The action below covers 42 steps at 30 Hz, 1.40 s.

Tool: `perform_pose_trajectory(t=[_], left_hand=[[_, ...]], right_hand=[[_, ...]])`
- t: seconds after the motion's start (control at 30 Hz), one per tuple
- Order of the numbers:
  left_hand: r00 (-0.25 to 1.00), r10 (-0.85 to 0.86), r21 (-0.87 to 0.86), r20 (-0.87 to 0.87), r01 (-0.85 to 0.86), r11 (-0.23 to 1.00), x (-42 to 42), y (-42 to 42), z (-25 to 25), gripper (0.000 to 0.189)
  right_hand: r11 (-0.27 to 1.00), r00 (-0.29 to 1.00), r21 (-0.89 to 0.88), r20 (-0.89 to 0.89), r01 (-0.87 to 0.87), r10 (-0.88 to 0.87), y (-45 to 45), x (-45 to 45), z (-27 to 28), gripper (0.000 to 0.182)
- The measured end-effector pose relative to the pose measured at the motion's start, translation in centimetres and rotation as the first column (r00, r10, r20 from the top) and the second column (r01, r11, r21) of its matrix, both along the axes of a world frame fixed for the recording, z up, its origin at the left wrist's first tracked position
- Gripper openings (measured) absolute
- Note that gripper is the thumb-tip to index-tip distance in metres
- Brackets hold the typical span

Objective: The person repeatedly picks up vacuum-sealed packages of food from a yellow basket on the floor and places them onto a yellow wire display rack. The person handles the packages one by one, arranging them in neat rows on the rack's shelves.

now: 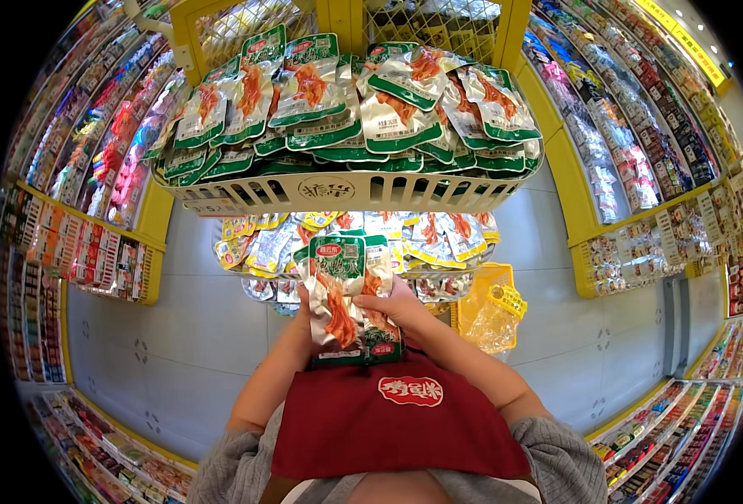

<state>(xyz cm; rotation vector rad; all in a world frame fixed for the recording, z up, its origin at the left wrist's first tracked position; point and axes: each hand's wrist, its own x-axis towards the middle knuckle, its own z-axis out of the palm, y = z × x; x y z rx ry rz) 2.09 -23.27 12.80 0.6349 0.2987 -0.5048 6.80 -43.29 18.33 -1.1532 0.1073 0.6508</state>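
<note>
Both my hands hold several green-and-silver snack pouches against the front of a dark red apron. My left hand is at the left edge of the pouches, mostly hidden behind them. From the right, my right hand grips a snack pouch, its thumb lying across the front. A snack pouch at the left of the bunch faces up and shows a picture of reddish-brown meat. Just beyond, a white plastic basket is heaped with similar green-and-silver pouches.
Lower baskets hold yellow-edged pouches. A yellow plastic basket with clear plastic inside stands on the floor at right. Yellow-framed shelves packed with goods line both sides. Yellow mesh rises behind the top basket.
</note>
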Motion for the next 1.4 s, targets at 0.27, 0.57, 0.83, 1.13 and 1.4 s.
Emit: perform_pose_trajectory(t=[0.27,0.57,0.83,1.13,1.4], left_hand=[[0.986,0.016,-0.28,0.164,0.031,0.959,1.7,-2.6,-4.7,0.094],[0.981,0.053,-0.268,0.187,-0.001,0.963,1.4,-3.9,-6.1,0.083],[0.992,0.074,-0.307,0.103,-0.039,0.951,1.6,-3.8,-3.0,0.067],[0.992,0.097,-0.346,0.075,-0.066,0.936,2.0,-3.6,-1.2,0.062],[0.986,0.157,-0.321,0.054,-0.131,0.938,1.1,-2.9,1.4,0.063]], right_hand=[[0.61,0.497,-0.491,0.85,0.622,0.177,-0.5,-0.4,1.5,0.087],[0.892,0.847,-0.357,0.529,0.279,-0.053,-0.8,-1.0,5.0,0.05],[0.877,0.461,0.114,0.814,0.467,-0.352,-4.5,5.1,16.9,0.036],[0.07,0.636,-0.715,0.658,0.696,0.404,-10.5,23.2,22.0,0.039],[0.567,-0.013,-0.027,0.998,0.824,0.066,-5.5,11.2,21.7,0.017]])
